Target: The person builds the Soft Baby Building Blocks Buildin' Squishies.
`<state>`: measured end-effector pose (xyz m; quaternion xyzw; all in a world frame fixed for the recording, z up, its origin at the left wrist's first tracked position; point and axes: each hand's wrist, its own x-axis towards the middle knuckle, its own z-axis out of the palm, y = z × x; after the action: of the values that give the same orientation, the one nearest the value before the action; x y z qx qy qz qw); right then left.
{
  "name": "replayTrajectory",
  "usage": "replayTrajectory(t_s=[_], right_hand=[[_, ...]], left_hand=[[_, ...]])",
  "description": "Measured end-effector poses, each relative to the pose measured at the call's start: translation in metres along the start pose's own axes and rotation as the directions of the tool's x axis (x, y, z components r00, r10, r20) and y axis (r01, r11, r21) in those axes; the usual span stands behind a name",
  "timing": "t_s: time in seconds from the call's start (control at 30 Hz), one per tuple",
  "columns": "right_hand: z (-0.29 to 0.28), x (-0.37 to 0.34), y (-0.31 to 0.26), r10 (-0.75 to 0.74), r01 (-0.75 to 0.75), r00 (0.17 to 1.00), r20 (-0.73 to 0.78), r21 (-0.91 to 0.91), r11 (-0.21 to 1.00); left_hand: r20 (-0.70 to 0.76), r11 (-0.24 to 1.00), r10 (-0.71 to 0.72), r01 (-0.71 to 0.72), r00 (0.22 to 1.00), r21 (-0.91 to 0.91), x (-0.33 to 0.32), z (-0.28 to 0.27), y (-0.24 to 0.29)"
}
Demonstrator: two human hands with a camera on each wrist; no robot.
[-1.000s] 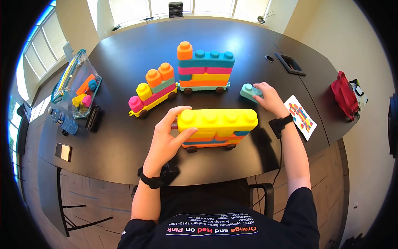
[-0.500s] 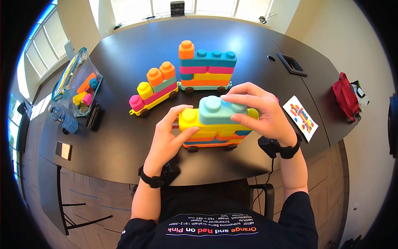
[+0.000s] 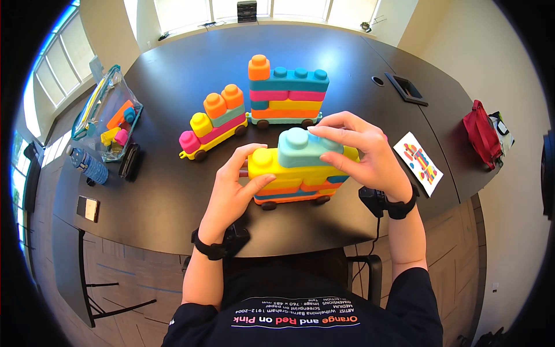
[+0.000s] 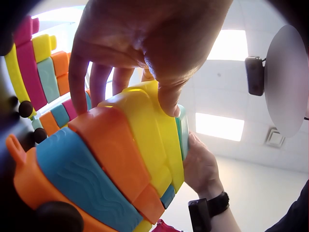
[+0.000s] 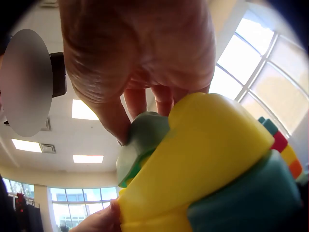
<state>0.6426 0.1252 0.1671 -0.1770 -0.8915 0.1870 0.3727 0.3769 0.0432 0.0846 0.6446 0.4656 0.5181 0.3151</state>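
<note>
A wheeled stack of blocks with a long yellow block [image 3: 263, 168] on top stands near the table's front edge. The left hand [image 3: 229, 188] grips its left end, thumb in front and fingers behind. On the yellow block sits a light teal block [image 3: 298, 151], its right part pinched between the thumb and fingers of the right hand [image 3: 373, 156]. In the left wrist view orange and blue blocks [image 4: 87, 179] show below the yellow ones. From the right wrist view I cannot tell whether the teal block [image 5: 140, 140] is fully seated.
Behind stand a tall block car [image 3: 289, 95] and a stepped one [image 3: 214, 130]. At left are a clear bag of blocks [image 3: 110, 115], a water bottle [image 3: 87, 165], a dark case [image 3: 129, 162] and a phone [image 3: 88, 209]. A picture sheet [image 3: 419, 164] and red bag [image 3: 481, 134] lie right.
The right hand has carried the light teal block from the table at right onto the yellow block. Over the last half second the block has lowered slightly; the left hand keeps its grip.
</note>
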Motion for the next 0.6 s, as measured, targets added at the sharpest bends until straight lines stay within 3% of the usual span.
replayTrajectory(t_s=[0.47, 0.53, 0.57, 0.6], right_hand=[[-0.008, -0.021, 0.015, 0.06, -0.065, 0.997, 0.056, 0.101, 0.993], [-0.023, -0.026, 0.038, 0.12, -0.119, 0.99, -0.068, 0.027, 0.993], [-0.033, -0.032, 0.045, 0.285, -0.285, 0.947, -0.151, 0.021, 0.958], [-0.042, -0.04, 0.073, 0.25, -0.287, 0.94, -0.233, -0.139, 0.948]], left_hand=[[0.009, 1.0, 0.015, -0.015, 1.0, -0.003, 0.001, 0.001, 0.0], [-0.005, 1.0, 0.001, -0.001, 1.0, -0.001, 0.001, 0.0, 0.001], [0.004, 1.0, -0.012, 0.012, 1.0, -0.021, 0.001, -0.001, 0.001], [0.014, 0.999, -0.025, 0.026, 1.0, -0.041, 0.001, -0.001, 0.0]])
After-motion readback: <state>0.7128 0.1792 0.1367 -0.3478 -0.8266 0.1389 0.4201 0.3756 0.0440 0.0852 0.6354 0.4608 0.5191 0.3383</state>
